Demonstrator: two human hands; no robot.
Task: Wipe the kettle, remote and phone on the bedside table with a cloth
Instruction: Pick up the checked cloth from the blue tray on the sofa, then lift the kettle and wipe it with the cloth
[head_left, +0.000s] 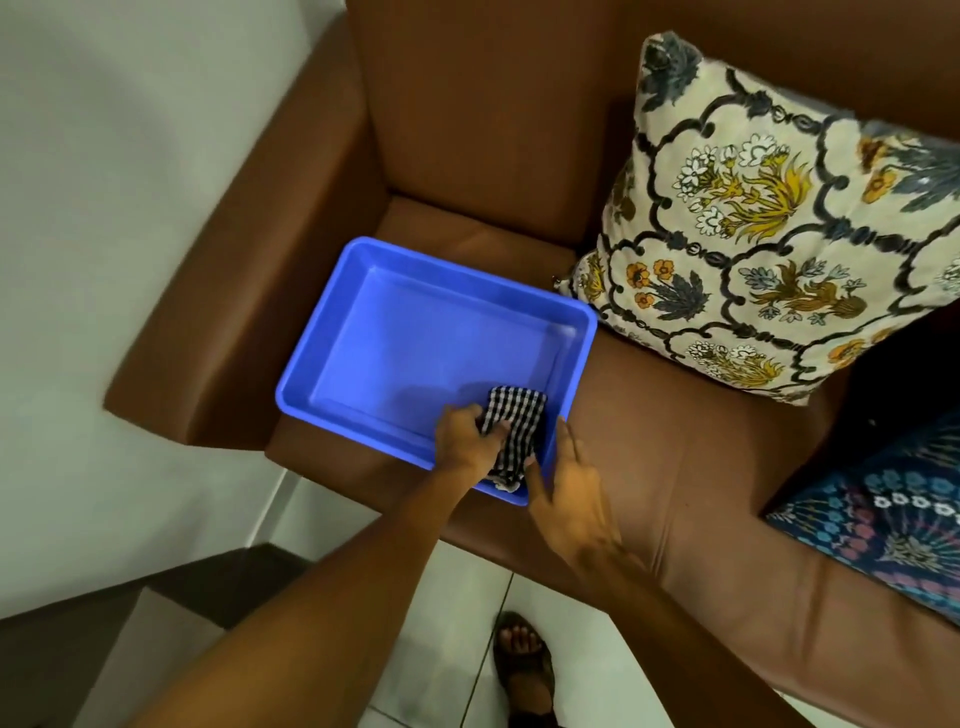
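Inside blue tub (332, 332), checked cloth (514, 421)

I can read no text, label, brand, number or sign anywhere in my view. The blue tub (311, 364) carries no lettering that I can make out, the checked cloth (514, 421) shows only its pattern, and the cushion (737, 218) and the dark fabric (893, 519) at the right bear only flower prints.

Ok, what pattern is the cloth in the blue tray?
Black-and-white check; the cloth shows best in the head view, gripped by the left hand.
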